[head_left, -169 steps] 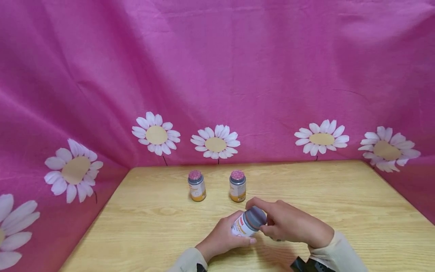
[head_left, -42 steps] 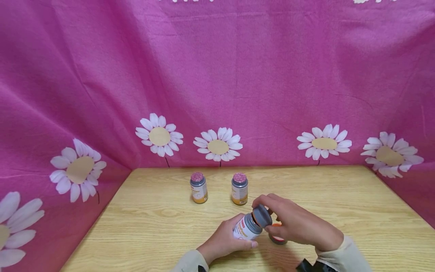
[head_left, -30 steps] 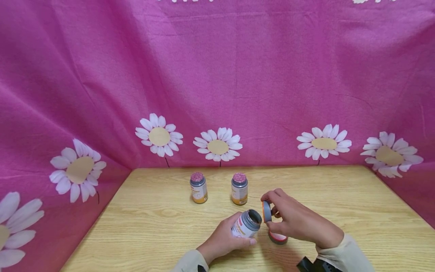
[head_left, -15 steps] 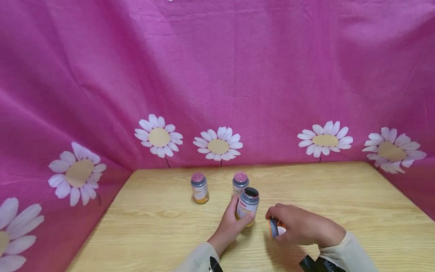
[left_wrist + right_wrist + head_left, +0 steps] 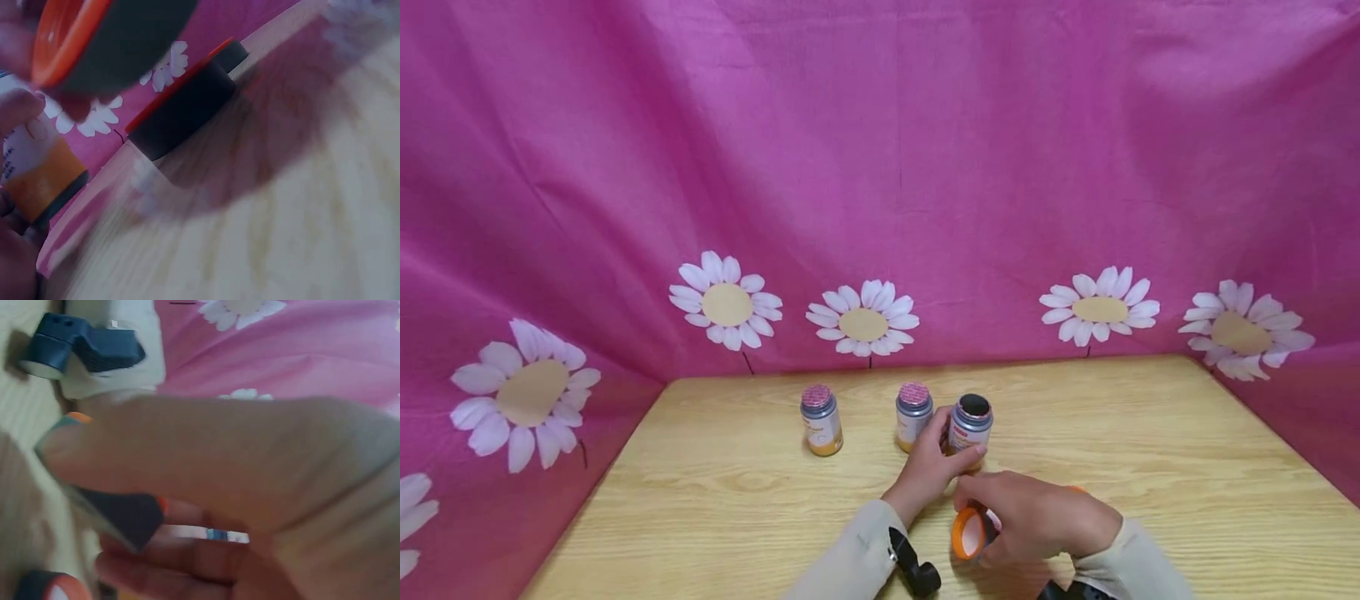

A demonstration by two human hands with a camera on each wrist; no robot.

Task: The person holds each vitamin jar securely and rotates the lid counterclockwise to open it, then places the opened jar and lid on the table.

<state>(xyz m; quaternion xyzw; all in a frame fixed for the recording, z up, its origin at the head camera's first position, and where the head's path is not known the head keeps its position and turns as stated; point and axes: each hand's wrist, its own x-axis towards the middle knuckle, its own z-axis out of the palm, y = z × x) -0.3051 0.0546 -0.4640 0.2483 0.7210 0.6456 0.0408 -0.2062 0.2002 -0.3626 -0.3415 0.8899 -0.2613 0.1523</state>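
My left hand [image 5: 925,471] grips a small white-and-orange supplement bottle [image 5: 970,429] with a grey neck. It stands upright, uncapped, its mouth dark; in the left wrist view the bottle [image 5: 47,165] shows at the left between fingers. Nearer me, my right hand [image 5: 1037,517] pinches a dark grey screw cap [image 5: 969,533] by its sides, orange-rimmed inside facing left. The right wrist view has this cap [image 5: 128,515] under the thumb. Two matching bottles, one left [image 5: 822,423] and one middle [image 5: 913,421], stand uncapped with pink-red patterned seals over their mouths.
Other dark caps lie on the wooden table [image 5: 722,500]: a larger-looking cap [image 5: 187,112] and one behind it [image 5: 234,56] in the left wrist view. An orange cap edge [image 5: 1077,489] peeks from behind my right hand. A pink flowered cloth [image 5: 970,208] hangs behind.
The cap has come off the bottle in my right hand and moved down, towards me. My left hand has carried the bottle away from me, beside the middle bottle.
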